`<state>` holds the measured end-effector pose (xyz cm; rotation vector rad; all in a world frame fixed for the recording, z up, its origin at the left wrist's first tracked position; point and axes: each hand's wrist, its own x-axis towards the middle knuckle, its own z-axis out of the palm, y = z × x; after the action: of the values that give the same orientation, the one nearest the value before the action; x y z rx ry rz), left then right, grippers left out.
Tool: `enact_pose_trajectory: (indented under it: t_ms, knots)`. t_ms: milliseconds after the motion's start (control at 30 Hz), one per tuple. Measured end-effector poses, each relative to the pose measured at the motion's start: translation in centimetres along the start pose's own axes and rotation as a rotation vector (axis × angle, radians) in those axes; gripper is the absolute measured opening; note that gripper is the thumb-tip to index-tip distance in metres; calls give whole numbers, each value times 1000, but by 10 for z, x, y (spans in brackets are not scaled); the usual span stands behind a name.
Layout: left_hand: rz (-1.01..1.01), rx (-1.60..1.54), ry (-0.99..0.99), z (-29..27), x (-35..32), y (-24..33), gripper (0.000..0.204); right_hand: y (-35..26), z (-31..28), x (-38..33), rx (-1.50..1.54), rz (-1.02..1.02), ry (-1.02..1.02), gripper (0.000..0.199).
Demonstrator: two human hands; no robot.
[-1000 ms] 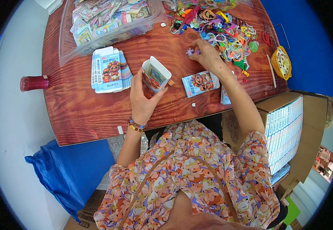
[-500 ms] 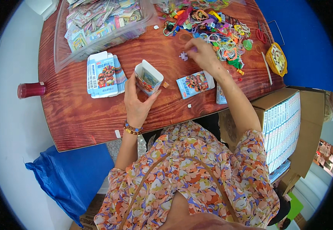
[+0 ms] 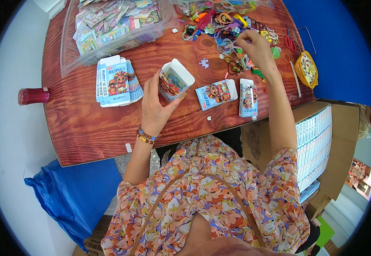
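My left hand [image 3: 154, 100] is wrapped round a small blue-and-white carton [image 3: 170, 86]. Its top is open and faces up, and something flat and greenish shows inside. Over the right part of a heap of small colourful trinkets [image 3: 226, 45] is my right hand [image 3: 257, 50], its fingers bent together; what they hold, if anything, is hidden. A pale purple snowflake-shaped piece [image 3: 203, 63] lies apart from the heap. Between my arms, a matching carton [image 3: 216, 94] lies on the table, with another carton [image 3: 248, 100] beside my right forearm.
A stack of flat cartons [image 3: 116, 83] lies left of my left hand. Behind it stands a clear bin [image 3: 121, 53] full of cards. At the right are a yellow basket [image 3: 298, 70], red-handled scissors [image 3: 290, 42] and a big cardboard box [image 3: 343, 141] packed with cartons. A dark red spool [image 3: 34, 96] sits far left.
My right hand has moved right and away from me, from beside the purple snowflake piece to over the trinket heap. My left hand has shifted slightly right with the carton.
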<state>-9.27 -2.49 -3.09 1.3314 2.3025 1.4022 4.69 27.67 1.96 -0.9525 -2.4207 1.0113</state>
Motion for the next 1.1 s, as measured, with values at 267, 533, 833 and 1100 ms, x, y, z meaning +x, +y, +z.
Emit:
enact_pose_trajectory:
  t_ms: [267, 533, 833, 1100]
  knots:
    - [76, 9, -46, 8, 7, 7, 85, 48, 36, 8, -83, -70, 65, 23]
    - [73, -17, -36, 9, 10, 8, 85, 11, -11, 8, 107, -10, -156, 12]
    - [68, -5, -75, 10, 6, 3, 87, 17, -6, -3, 307, 162, -298, 16]
    - [34, -10, -89, 11, 6, 3, 86, 8, 0, -15, 598, 177, -235, 16]
